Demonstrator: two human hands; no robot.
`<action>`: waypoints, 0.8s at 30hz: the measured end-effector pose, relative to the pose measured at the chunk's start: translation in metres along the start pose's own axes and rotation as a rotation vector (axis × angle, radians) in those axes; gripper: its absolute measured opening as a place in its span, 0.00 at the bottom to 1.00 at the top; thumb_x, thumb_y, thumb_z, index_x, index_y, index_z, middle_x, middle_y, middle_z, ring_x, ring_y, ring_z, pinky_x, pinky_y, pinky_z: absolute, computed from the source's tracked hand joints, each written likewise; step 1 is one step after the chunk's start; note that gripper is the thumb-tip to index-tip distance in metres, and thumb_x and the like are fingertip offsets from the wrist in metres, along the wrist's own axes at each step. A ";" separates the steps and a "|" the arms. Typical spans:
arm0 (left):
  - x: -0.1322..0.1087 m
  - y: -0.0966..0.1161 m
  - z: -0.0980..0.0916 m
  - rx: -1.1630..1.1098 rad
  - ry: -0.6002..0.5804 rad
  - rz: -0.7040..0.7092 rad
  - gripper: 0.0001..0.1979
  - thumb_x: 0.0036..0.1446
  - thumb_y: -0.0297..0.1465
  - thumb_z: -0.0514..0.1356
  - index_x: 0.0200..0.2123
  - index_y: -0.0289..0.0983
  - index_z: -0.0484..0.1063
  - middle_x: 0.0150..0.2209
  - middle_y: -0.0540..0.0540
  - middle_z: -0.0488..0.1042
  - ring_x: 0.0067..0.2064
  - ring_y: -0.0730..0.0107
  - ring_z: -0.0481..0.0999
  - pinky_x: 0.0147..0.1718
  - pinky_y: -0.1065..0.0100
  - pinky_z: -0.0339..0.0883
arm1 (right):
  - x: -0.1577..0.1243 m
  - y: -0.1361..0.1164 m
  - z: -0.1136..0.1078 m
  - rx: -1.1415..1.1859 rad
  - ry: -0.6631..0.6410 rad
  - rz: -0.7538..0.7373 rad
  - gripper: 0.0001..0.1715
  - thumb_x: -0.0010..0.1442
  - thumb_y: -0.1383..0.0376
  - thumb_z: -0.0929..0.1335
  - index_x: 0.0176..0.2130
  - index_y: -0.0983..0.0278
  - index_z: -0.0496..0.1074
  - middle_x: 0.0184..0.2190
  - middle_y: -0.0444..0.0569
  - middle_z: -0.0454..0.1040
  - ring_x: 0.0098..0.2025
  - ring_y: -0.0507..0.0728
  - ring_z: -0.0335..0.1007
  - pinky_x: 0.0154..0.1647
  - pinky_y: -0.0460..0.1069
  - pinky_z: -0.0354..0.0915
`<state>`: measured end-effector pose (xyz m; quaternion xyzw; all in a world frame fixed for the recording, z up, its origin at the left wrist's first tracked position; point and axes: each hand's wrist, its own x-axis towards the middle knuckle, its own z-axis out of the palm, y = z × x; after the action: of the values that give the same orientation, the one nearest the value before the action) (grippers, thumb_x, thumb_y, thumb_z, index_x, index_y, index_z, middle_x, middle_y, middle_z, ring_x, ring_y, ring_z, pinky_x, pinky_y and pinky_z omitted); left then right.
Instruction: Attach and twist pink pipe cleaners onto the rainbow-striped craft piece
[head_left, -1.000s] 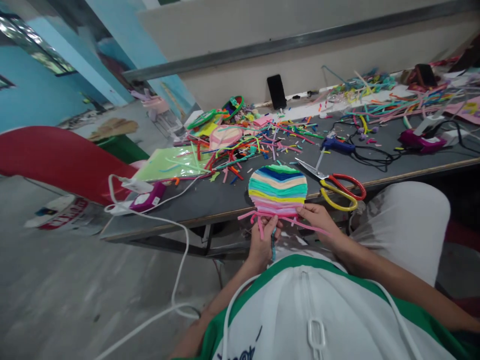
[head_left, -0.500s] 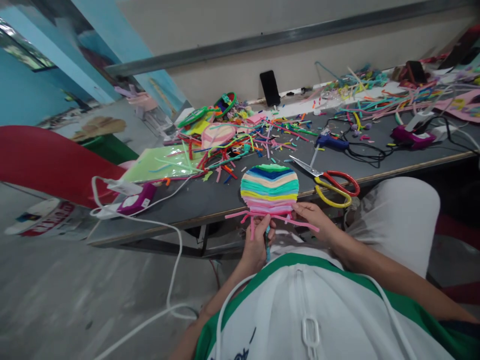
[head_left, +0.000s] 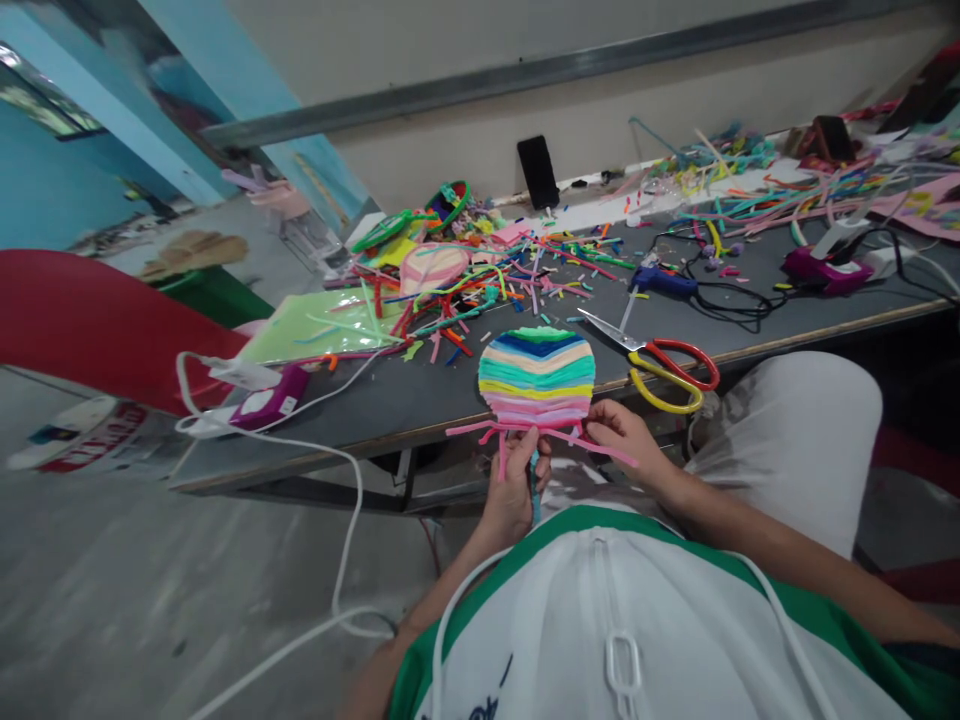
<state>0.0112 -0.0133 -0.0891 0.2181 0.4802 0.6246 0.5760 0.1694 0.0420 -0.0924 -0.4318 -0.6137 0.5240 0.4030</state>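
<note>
A round piece with rainbow stripes (head_left: 537, 375) lies at the table's front edge, its lower rim reaching over my hands. Pink strips (head_left: 469, 428) stick out from that lower rim to both sides. My left hand (head_left: 517, 485) is closed on the piece's bottom, thumb on top, with a teal strip beside its fingers. My right hand (head_left: 622, 435) is closed at the lower right rim, fingertips at a pink strip. Scissors with red and yellow handles (head_left: 667, 375) lie open to the right of the piece.
Colourful strip offcuts (head_left: 540, 265) cover the table's middle. A blue glue gun (head_left: 664, 282) with a black cord lies behind the scissors. A black phone (head_left: 538, 172) leans on the wall. Purple-and-white power sockets (head_left: 274, 398) sit at left, a white cable hanging down. A red chair (head_left: 97, 320) stands left.
My right fingers have bent and drawn in at the lower right rim. My left hand keeps its grip. The piece appears slightly further left, as does most of the view.
</note>
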 end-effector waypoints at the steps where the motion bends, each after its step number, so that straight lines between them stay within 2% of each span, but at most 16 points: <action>1: -0.001 0.000 0.000 0.007 0.002 0.018 0.18 0.47 0.43 0.66 0.25 0.33 0.67 0.25 0.52 0.67 0.17 0.86 0.57 0.12 0.77 0.45 | -0.002 -0.001 0.002 -0.053 0.008 -0.036 0.09 0.51 0.62 0.67 0.34 0.63 0.67 0.30 0.45 0.71 0.32 0.53 0.66 0.34 0.48 0.62; 4: -0.003 0.000 0.001 0.028 0.010 0.056 0.17 0.49 0.42 0.64 0.25 0.34 0.67 0.22 0.53 0.66 0.16 0.85 0.58 0.13 0.76 0.47 | -0.010 -0.002 0.007 -0.181 0.034 -0.120 0.20 0.46 0.64 0.70 0.40 0.62 0.63 0.35 0.47 0.72 0.35 0.55 0.68 0.37 0.50 0.64; 7: -0.005 -0.001 0.001 0.058 -0.002 0.054 0.17 0.52 0.42 0.63 0.24 0.34 0.68 0.17 0.55 0.62 0.15 0.83 0.58 0.13 0.76 0.48 | -0.014 0.001 0.011 -0.241 0.044 -0.142 0.28 0.46 0.58 0.73 0.43 0.63 0.61 0.37 0.50 0.71 0.36 0.56 0.68 0.36 0.51 0.64; 10: -0.004 -0.003 0.003 0.066 0.000 0.065 0.17 0.52 0.43 0.62 0.24 0.34 0.68 0.15 0.55 0.60 0.15 0.82 0.58 0.13 0.75 0.48 | -0.015 0.003 0.012 -0.261 0.057 -0.123 0.26 0.49 0.52 0.71 0.41 0.63 0.63 0.35 0.49 0.72 0.35 0.56 0.68 0.34 0.50 0.63; 14: -0.003 -0.004 0.005 0.052 -0.007 0.086 0.17 0.51 0.42 0.63 0.24 0.34 0.68 0.16 0.53 0.63 0.15 0.81 0.58 0.13 0.75 0.48 | -0.011 0.004 0.012 -0.216 0.092 -0.070 0.19 0.54 0.51 0.68 0.36 0.63 0.67 0.32 0.49 0.74 0.33 0.56 0.69 0.32 0.49 0.62; 17: -0.002 -0.005 0.005 0.045 -0.009 0.108 0.16 0.51 0.41 0.64 0.24 0.34 0.69 0.18 0.52 0.65 0.15 0.81 0.59 0.12 0.75 0.48 | -0.009 0.003 0.012 -0.133 0.084 0.009 0.19 0.55 0.50 0.67 0.35 0.64 0.70 0.29 0.48 0.75 0.30 0.56 0.70 0.29 0.48 0.61; 20: -0.003 -0.006 0.004 0.075 -0.014 0.117 0.16 0.52 0.41 0.63 0.24 0.33 0.69 0.16 0.53 0.64 0.15 0.81 0.59 0.13 0.75 0.49 | -0.010 -0.001 0.013 -0.047 0.057 0.052 0.21 0.52 0.50 0.70 0.36 0.64 0.71 0.32 0.49 0.76 0.32 0.56 0.71 0.31 0.49 0.63; 24: -0.003 -0.006 0.003 0.111 -0.006 0.110 0.16 0.53 0.41 0.62 0.24 0.33 0.69 0.14 0.54 0.62 0.15 0.80 0.59 0.13 0.75 0.50 | -0.014 -0.009 0.013 -0.049 -0.028 0.002 0.22 0.50 0.52 0.71 0.39 0.65 0.70 0.36 0.50 0.76 0.37 0.57 0.72 0.36 0.49 0.65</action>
<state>0.0174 -0.0159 -0.0924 0.2777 0.4996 0.6270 0.5293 0.1602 0.0244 -0.0859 -0.4346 -0.6316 0.5152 0.3832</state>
